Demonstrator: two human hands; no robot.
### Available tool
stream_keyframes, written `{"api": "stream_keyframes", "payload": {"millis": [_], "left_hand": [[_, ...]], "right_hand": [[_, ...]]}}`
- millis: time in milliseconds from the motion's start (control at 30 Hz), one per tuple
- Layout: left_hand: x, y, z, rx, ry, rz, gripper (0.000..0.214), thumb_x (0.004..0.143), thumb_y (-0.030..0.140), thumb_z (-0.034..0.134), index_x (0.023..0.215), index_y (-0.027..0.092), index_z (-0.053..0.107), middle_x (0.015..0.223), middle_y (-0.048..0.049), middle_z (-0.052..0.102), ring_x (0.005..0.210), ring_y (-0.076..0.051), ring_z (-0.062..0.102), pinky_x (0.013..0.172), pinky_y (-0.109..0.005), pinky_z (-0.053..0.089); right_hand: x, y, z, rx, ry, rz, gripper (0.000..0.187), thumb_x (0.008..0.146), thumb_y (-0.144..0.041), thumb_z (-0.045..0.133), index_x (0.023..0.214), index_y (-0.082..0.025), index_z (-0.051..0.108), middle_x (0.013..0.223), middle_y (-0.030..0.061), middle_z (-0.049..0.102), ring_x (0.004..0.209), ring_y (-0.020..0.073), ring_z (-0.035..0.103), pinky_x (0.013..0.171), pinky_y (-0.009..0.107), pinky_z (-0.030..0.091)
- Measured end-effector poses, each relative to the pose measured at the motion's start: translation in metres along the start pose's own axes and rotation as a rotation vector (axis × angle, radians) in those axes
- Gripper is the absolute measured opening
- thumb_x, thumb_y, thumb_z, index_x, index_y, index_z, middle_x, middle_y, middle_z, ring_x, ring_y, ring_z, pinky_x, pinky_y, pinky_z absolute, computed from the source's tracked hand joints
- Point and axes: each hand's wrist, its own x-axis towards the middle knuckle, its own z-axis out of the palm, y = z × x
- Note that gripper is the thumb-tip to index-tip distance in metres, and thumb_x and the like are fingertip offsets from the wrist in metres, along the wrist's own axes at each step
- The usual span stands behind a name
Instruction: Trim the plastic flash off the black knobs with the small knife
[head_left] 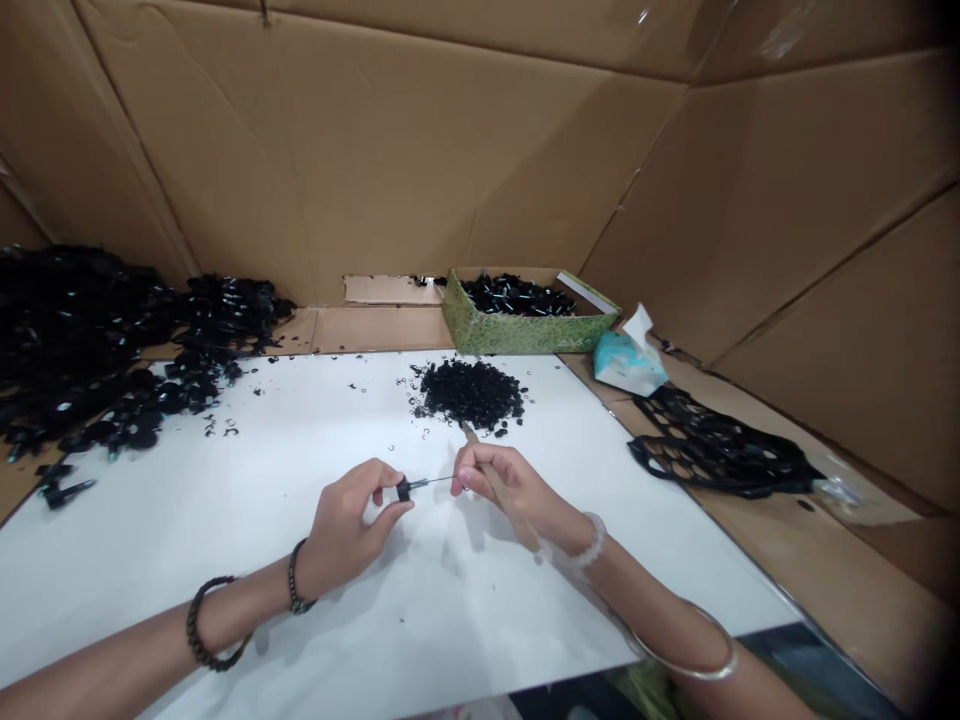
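My left hand (358,515) pinches the round black head of a small bolt-like part (406,488) between thumb and fingertips. Its metal shaft points right, toward my other hand. My right hand (499,482) is closed around a flat, brownish stick-like tool (513,508), which slants through the grip from upper left to lower right. A thin dark line runs from the shaft to my right fingertips; what it is I cannot make out. Just beyond the hands lies a pile of small black rings (472,392) on the white board (315,420).
A green patterned box (532,334) full of black parts stands at the back. Black parts heap up at the left (82,330). On the right are a tissue pack (630,362) and black perforated sheets (720,445). Cardboard walls (375,150) enclose the back and right.
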Motion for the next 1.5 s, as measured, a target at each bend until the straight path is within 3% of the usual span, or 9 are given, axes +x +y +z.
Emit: {"api": "stream_keyframes", "payload": {"millis": [167,533,700,900,1033,1100,1200,1300,1500], "left_hand": [[0.0,-0.001,0.001,-0.027,0.005,0.029,0.01,0.084,0.027,0.052,0.085,0.021,0.044,0.085,-0.0034,0.058,0.065,-0.014,0.049,0.063,-0.027,0.041],[0.003,-0.003,-0.001,-0.102,0.018,-0.096,0.011,0.083,0.027,0.053,0.084,0.021,0.043,0.084,-0.0016,0.055,0.063,-0.012,0.048,0.057,-0.025,0.038],[0.006,0.0,-0.001,-0.205,-0.039,-0.218,0.014,0.083,0.031,0.053,0.084,0.021,0.044,0.079,-0.0001,0.054,0.063,-0.012,0.047,0.057,-0.024,0.036],[0.01,-0.003,0.001,-0.606,-0.197,-0.32,0.029,0.083,0.045,0.051,0.08,0.021,0.036,0.085,-0.0042,0.061,0.068,-0.012,0.053,0.058,-0.023,0.038],[0.012,-0.007,0.003,-0.668,-0.237,-0.341,0.033,0.081,0.048,0.054,0.078,0.02,0.037,0.085,-0.0048,0.062,0.069,-0.012,0.055,0.057,-0.023,0.038],[0.012,-0.008,0.002,-0.691,-0.263,-0.342,0.032,0.081,0.048,0.055,0.078,0.02,0.038,0.083,-0.0043,0.062,0.071,-0.013,0.056,0.058,-0.023,0.039],[0.012,-0.005,0.001,-0.73,-0.299,-0.347,0.031,0.082,0.046,0.054,0.077,0.019,0.039,0.08,-0.0032,0.062,0.068,-0.012,0.054,0.058,-0.023,0.039],[0.014,-0.001,-0.002,-0.739,-0.314,-0.353,0.03,0.083,0.045,0.052,0.075,0.018,0.041,0.075,-0.0023,0.062,0.06,-0.009,0.05,0.057,-0.023,0.038],[0.016,0.0,-0.001,-0.777,-0.332,-0.376,0.033,0.084,0.048,0.05,0.072,0.018,0.04,0.07,-0.0009,0.061,0.056,-0.009,0.048,0.057,-0.023,0.037]], "right_hand": [[0.001,-0.006,-0.009,0.054,0.067,0.012,0.036,0.082,-0.05,0.054,0.069,-0.017,0.054,0.069,0.0015,0.055,0.067,0.0134,0.048,0.065,0.026,0.037],[0.001,-0.002,-0.034,0.105,0.283,-0.009,0.032,0.08,-0.048,0.058,0.069,-0.018,0.053,0.071,0.0014,0.055,0.067,0.0132,0.047,0.063,0.025,0.036],[0.002,-0.003,-0.021,0.053,0.242,-0.032,0.032,0.082,-0.048,0.055,0.071,-0.017,0.056,0.073,0.0022,0.057,0.07,0.0139,0.05,0.066,0.026,0.039],[0.004,0.001,0.003,-0.044,0.128,-0.071,0.025,0.081,-0.042,0.059,0.081,-0.018,0.061,0.079,0.0035,0.063,0.075,0.0163,0.057,0.071,0.029,0.045],[0.002,0.007,0.02,-0.176,0.182,-0.08,0.021,0.08,-0.039,0.062,0.082,-0.018,0.062,0.076,0.003,0.063,0.071,0.0165,0.057,0.065,0.029,0.045],[0.001,0.009,0.027,-0.296,0.268,-0.163,0.018,0.08,-0.037,0.062,0.081,-0.019,0.061,0.074,0.003,0.063,0.068,0.0169,0.057,0.063,0.03,0.045],[-0.002,0.012,0.032,-0.541,0.367,-0.455,0.01,0.08,-0.03,0.063,0.082,-0.02,0.062,0.074,0.0046,0.065,0.07,0.0184,0.057,0.066,0.033,0.045],[-0.004,0.014,0.032,-0.711,0.37,-0.668,0.01,0.081,-0.022,0.062,0.091,-0.021,0.063,0.079,0.0057,0.068,0.072,0.0187,0.059,0.069,0.034,0.046],[-0.001,0.018,0.031,-0.824,0.314,-0.714,0.022,0.084,-0.02,0.057,0.104,-0.023,0.064,0.095,0.0072,0.068,0.081,0.0205,0.06,0.073,0.036,0.047]]}}
